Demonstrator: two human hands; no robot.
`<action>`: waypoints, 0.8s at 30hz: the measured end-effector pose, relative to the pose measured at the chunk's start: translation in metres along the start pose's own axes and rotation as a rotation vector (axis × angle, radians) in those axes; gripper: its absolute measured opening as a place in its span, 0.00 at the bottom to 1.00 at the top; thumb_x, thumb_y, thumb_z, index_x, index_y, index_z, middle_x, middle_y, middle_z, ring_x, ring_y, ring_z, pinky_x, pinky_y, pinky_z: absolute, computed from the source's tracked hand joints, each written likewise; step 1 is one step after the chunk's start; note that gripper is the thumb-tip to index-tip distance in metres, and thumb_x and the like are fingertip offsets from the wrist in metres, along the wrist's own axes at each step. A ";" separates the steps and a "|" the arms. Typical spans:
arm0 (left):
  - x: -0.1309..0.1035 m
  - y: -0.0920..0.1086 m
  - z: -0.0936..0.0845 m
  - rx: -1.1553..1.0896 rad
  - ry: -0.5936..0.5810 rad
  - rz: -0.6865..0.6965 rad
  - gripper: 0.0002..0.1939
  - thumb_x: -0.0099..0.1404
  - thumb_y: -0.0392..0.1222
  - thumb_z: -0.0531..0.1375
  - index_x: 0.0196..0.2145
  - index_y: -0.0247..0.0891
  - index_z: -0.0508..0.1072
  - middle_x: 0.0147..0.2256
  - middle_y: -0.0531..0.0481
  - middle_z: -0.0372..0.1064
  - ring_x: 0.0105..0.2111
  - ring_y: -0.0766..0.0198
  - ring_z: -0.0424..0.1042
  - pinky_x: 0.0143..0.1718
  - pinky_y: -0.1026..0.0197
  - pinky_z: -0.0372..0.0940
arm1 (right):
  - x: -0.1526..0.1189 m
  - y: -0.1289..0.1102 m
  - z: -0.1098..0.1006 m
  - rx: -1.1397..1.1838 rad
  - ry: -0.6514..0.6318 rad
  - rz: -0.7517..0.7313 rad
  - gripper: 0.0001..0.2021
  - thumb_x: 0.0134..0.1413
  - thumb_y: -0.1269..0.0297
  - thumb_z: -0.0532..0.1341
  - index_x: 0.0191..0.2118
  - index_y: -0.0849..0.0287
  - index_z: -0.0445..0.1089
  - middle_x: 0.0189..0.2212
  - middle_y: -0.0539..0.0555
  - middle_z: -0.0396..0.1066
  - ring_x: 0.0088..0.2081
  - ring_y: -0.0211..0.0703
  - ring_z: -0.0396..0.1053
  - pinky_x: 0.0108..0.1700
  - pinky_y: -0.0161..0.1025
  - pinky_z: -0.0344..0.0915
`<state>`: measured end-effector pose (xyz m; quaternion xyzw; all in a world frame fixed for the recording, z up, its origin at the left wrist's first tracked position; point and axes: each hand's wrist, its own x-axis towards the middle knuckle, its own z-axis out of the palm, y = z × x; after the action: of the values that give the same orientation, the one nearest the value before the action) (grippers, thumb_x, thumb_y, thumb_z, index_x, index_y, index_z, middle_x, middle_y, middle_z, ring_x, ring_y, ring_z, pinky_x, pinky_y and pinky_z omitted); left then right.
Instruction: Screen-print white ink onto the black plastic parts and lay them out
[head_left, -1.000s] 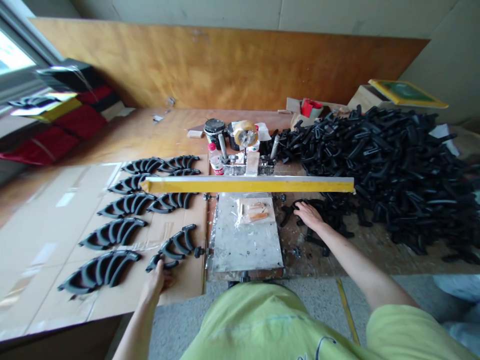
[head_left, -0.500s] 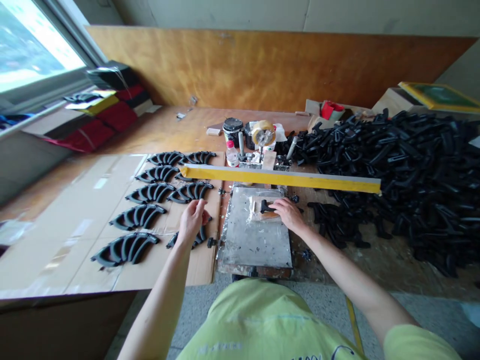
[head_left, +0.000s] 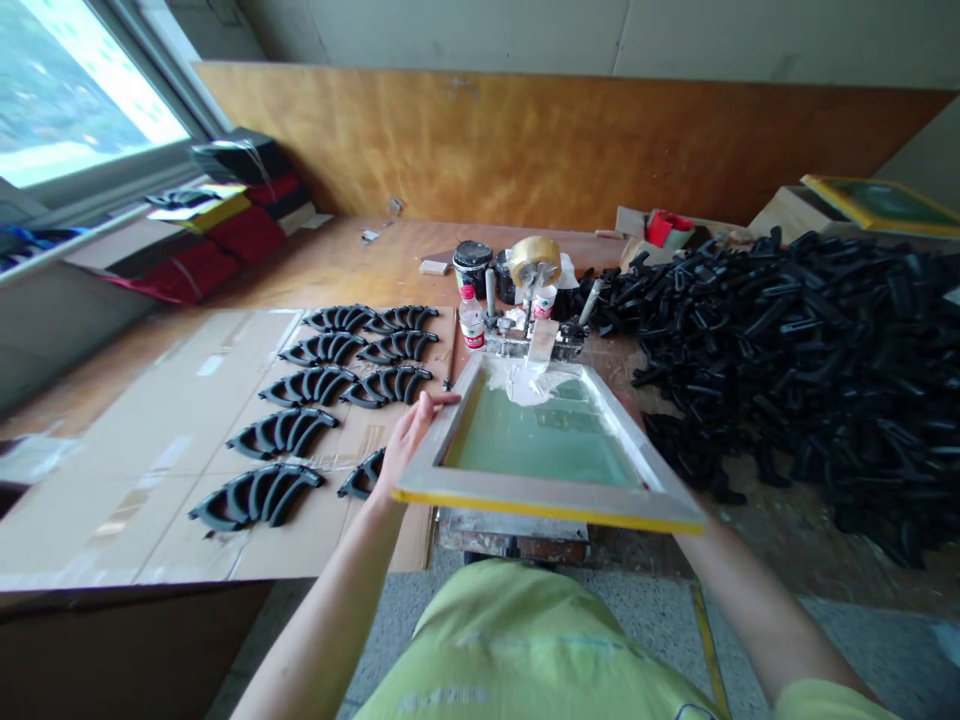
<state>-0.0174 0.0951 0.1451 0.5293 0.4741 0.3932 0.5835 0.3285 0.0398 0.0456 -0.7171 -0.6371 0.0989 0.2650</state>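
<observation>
A screen frame with grey rails, a yellow front edge and green mesh lies lowered over the metal base plate, which shows only at its front. White paste and a spatula sit at the mesh's far end. My left hand is at the frame's left rail, its index finger stretched along the side; whether it grips the rail is unclear. My right hand is almost wholly hidden behind the right rail, with only the forearm plain to see. The black part on the plate is now hidden.
Rows of curved black parts lie on cardboard at the left. A large heap of black parts covers the right side. Behind the frame stand a red-capped bottle, a black-lidded tub and a tape roll.
The screen frame has swung down from its raised, edge-on position over the plate. My right hand has left the black part and moved behind the right rail; my left hand has moved to the left rail.
</observation>
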 end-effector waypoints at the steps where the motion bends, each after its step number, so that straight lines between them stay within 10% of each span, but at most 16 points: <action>1: -0.006 -0.014 -0.004 0.030 -0.024 -0.068 0.29 0.60 0.64 0.55 0.44 0.36 0.76 0.30 0.49 0.72 0.24 0.66 0.67 0.23 0.66 0.60 | 0.009 0.002 -0.007 -0.008 0.056 0.031 0.17 0.58 0.69 0.52 0.50 0.58 0.70 0.43 0.59 0.70 0.47 0.54 0.66 0.51 0.51 0.64; 5: -0.016 -0.075 -0.010 0.011 -0.104 -0.216 0.35 0.58 0.59 0.61 0.59 0.39 0.64 0.31 0.51 0.72 0.27 0.64 0.69 0.26 0.66 0.62 | 0.056 -0.028 -0.009 -0.055 0.232 -0.083 0.23 0.55 0.65 0.59 0.57 0.60 0.63 0.57 0.64 0.58 0.55 0.54 0.61 0.56 0.50 0.61; 10: -0.011 -0.124 -0.006 0.084 -0.074 -0.218 0.38 0.59 0.57 0.60 0.63 0.40 0.59 0.32 0.50 0.73 0.32 0.61 0.72 0.32 0.62 0.65 | 0.090 -0.081 0.023 -0.241 -0.066 -0.154 0.13 0.54 0.68 0.61 0.47 0.60 0.67 0.43 0.62 0.70 0.47 0.53 0.66 0.50 0.46 0.63; 24: -0.008 -0.133 -0.007 0.147 -0.025 -0.217 0.34 0.58 0.59 0.60 0.58 0.38 0.67 0.38 0.48 0.74 0.37 0.60 0.72 0.39 0.62 0.65 | 0.030 -0.086 0.006 -0.225 -0.407 -0.582 0.07 0.52 0.72 0.57 0.35 0.57 0.71 0.34 0.53 0.73 0.38 0.45 0.68 0.39 0.37 0.61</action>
<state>-0.0320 0.0715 0.0144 0.5212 0.5486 0.2853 0.5882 0.2563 0.0747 0.0901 -0.4963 -0.8608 0.0894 0.0694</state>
